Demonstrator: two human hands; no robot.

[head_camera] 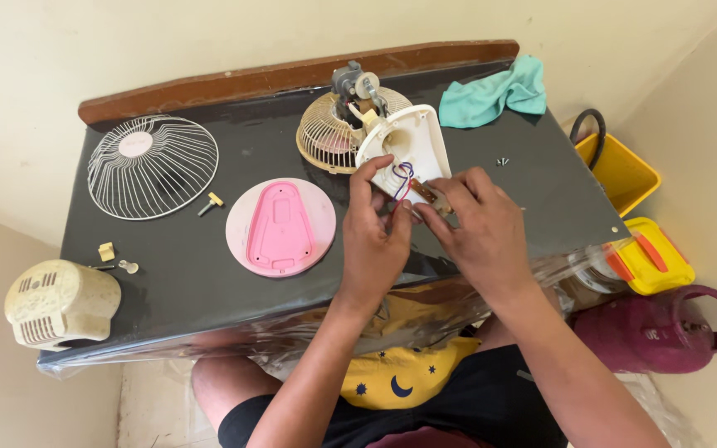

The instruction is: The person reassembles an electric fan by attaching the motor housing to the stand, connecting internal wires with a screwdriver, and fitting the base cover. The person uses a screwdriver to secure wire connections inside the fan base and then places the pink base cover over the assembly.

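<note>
Both hands were on the white fan housing (408, 141) near the middle of the dark table (184, 282). The left hand (375, 236) had its fingers closed around the lower edge of the housing, thumb reaching up over the rim, holding it tilted. The right hand (479, 228) sat just right of that, fingertips pinched on a small brownish part (427, 195) at the housing's bottom edge, where the red and blue wires (404, 178) loop out.

Right behind the held housing was the cream rear grille (325, 133) with the motor (357, 85) sticking up from it, touching or nearly so, couldn't tell. Just left of the left hand lay the pink round base plate (280, 226). Further left, well apart, sat the white wire front grille (153, 166), a small yellow-headed screw piece (210, 202) beside it, and the cream motor cover (61, 303) at the table's near corner. A teal cloth (495, 93) lay beyond the right hand.
</note>
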